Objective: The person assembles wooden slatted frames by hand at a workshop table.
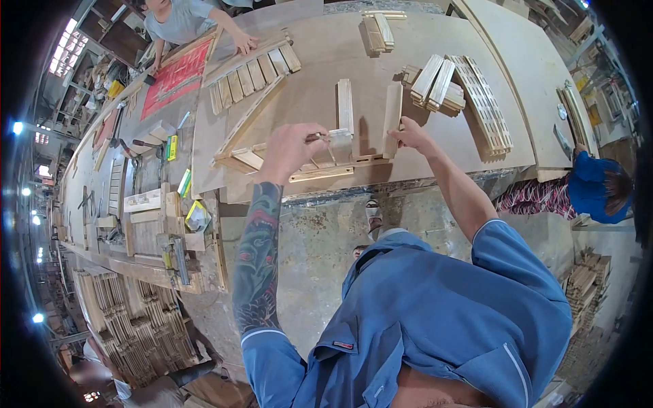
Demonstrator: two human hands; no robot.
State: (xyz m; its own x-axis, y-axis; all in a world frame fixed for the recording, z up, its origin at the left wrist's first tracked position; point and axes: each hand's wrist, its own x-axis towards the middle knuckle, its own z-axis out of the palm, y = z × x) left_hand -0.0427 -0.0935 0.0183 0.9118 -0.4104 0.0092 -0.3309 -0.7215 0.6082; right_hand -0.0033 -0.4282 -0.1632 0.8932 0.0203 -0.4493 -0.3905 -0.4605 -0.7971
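My left hand (297,146) is closed over the near edge of the table, its fingers pinched round a small thin item that is too small to name, beside a short pale block (340,145). My right hand (409,134) grips the lower part of an upright wooden slat (392,121). The foot of that slat is at a slotted rail (371,160) along the table's near edge. Another slat (345,105) stands out from the rail between my hands. Left of my left hand, a long strip (253,114) slants across the board.
Slat stacks (433,81) and long slotted rails (481,105) lie to the right. A slatted panel (252,75) is at the back left, near a co-worker's hand (245,43). Tools and clamps cover the left bench (146,197). Another person (598,187) is at far right.
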